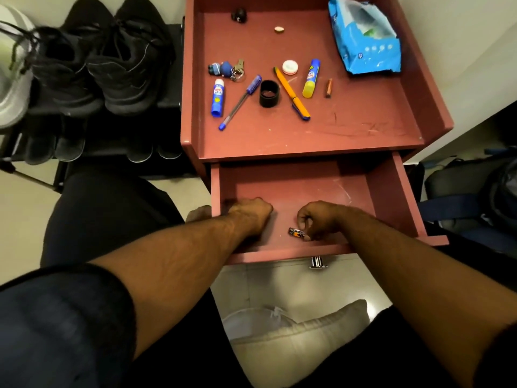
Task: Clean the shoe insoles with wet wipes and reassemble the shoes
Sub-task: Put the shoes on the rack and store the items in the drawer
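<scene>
Both hands low in the open drawer (391, 191): left hand (250, 212) curled, nothing seen in it; right hand (317, 217) curled, fingertips at a small dark object (296, 233) (grip unclear). Wet wipes pack (363, 37): far right corner of the red tabletop (307, 135), well beyond, nearer the right hand. Black shoes (95, 68): far left on a rack, toes pointing away, nearer the left.

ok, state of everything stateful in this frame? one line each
drawer: pulled open
wet wipes pack: on the cabinet top, far right corner, flap looks open
black shoes: on the rack, laced, untouched
left hand: inside the drawer, fingers curled, holding nothing visible
right hand: inside the drawer, fingers curled by a small object, grip unclear
orange pen: capped, lying flat
</scene>
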The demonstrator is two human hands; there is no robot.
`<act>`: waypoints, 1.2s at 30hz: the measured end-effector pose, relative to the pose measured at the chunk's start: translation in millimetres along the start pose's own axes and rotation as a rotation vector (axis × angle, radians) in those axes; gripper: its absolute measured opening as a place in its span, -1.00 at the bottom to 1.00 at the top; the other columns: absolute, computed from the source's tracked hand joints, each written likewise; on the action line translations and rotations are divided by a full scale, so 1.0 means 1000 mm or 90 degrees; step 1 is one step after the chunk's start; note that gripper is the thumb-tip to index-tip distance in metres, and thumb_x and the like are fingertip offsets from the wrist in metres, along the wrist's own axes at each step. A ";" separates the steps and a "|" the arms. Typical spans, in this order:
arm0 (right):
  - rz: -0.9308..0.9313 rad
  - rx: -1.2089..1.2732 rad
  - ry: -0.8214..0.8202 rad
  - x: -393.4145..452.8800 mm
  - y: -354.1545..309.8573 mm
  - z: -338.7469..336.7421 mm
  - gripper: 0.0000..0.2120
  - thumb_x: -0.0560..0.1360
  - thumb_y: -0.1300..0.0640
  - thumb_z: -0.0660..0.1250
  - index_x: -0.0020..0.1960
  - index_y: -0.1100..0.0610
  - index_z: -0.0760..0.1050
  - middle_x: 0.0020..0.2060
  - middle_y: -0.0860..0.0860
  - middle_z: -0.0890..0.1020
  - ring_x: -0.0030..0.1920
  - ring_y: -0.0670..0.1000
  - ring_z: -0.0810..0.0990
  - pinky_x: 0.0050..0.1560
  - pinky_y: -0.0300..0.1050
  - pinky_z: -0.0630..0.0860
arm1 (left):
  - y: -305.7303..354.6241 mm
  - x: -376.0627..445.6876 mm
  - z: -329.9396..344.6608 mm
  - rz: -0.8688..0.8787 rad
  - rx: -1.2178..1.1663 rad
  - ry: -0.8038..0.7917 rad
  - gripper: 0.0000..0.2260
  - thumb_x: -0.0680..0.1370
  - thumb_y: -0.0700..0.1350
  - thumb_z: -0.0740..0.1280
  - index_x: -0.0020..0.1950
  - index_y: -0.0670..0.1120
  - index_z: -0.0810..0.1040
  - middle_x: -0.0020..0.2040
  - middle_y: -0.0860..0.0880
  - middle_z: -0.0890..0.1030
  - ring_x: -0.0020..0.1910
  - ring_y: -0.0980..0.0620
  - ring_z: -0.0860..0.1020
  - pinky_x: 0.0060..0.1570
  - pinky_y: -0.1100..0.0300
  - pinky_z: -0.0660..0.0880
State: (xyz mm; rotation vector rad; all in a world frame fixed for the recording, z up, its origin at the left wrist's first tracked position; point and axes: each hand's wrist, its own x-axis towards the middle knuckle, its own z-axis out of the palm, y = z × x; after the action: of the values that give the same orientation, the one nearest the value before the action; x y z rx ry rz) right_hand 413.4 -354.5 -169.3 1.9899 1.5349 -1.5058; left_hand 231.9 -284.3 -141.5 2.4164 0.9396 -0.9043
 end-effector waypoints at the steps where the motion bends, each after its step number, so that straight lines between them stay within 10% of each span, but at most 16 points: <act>1: -0.002 0.000 0.007 -0.001 0.000 0.000 -0.75 0.34 0.35 0.52 -0.21 0.10 0.49 -0.31 0.04 0.59 -0.34 0.00 0.57 -0.32 -0.18 0.54 | 0.001 0.000 0.000 -0.004 0.009 -0.005 -0.69 0.50 -0.19 0.41 0.23 -0.10 0.52 0.23 -0.17 0.56 0.17 -0.21 0.58 0.12 -0.03 0.56; 7: -0.066 -0.152 0.108 -0.018 -0.022 -0.027 -0.92 0.37 0.27 0.45 -0.15 0.15 0.61 -0.19 0.09 0.65 -0.18 0.06 0.58 -0.20 -0.17 0.42 | 0.011 -0.019 -0.071 0.024 -0.163 0.162 -0.84 0.48 -0.06 0.44 -0.03 -0.12 0.62 -0.05 -0.14 0.64 -0.03 -0.17 0.62 -0.14 0.10 0.53; 10: -0.183 -0.003 0.282 -0.050 -0.054 -0.067 -0.97 0.41 0.24 0.46 -0.20 0.18 0.63 -0.29 0.04 0.65 -0.29 -0.06 0.55 -0.25 -0.20 0.43 | -0.006 -0.041 -0.124 -0.003 -0.329 0.392 -0.86 0.46 -0.10 0.39 -0.28 -0.08 0.50 -0.25 -0.10 0.59 -0.17 -0.14 0.57 -0.21 0.12 0.48; 13: -0.243 0.228 0.445 -0.059 -0.082 -0.105 -0.94 0.44 0.24 0.45 -0.20 0.13 0.63 -0.37 -0.03 0.64 -0.34 -0.13 0.55 -0.23 -0.22 0.48 | -0.035 -0.043 -0.147 -0.103 -0.382 0.550 -0.92 0.52 -0.13 0.34 -0.08 -0.12 0.59 -0.10 -0.11 0.61 -0.09 -0.12 0.56 -0.13 0.15 0.43; 17: -0.127 0.173 0.654 -0.035 -0.092 -0.142 -0.90 0.44 0.14 0.41 -0.06 0.12 0.65 -0.21 0.07 0.67 -0.17 0.02 0.61 -0.14 -0.20 0.45 | -0.054 -0.023 -0.151 -0.204 -0.321 0.539 -0.86 0.58 -0.18 0.28 0.11 -0.12 0.56 0.07 -0.15 0.56 0.00 -0.20 0.55 -0.13 0.06 0.39; 26: 0.057 0.020 0.642 -0.015 -0.101 -0.161 -0.82 0.44 0.23 0.28 -0.01 0.28 0.56 -0.05 0.24 0.60 -0.01 0.24 0.57 -0.20 -0.13 0.34 | -0.056 0.000 -0.152 -0.209 -0.352 0.558 -0.70 0.63 -0.08 0.24 0.36 -0.07 0.43 0.12 -0.16 0.57 0.09 -0.24 0.57 -0.12 0.03 0.38; 36: -0.163 0.269 0.683 -0.061 -0.083 -0.139 -0.85 0.42 0.22 0.46 -0.01 0.15 0.67 -0.27 0.03 0.64 -0.27 -0.03 0.57 -0.19 -0.13 0.52 | -0.051 -0.009 -0.163 -0.278 -0.276 0.497 -0.80 0.66 -0.05 0.25 0.19 -0.14 0.50 0.11 -0.15 0.57 -0.12 -0.08 0.43 -0.19 0.05 0.35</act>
State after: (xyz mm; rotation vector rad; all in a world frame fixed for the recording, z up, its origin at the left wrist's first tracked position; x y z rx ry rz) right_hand 430.4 -261.3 -24.9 3.2704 1.9595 -0.8375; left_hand 260.3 -162.2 -24.6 2.1967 1.7624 0.1941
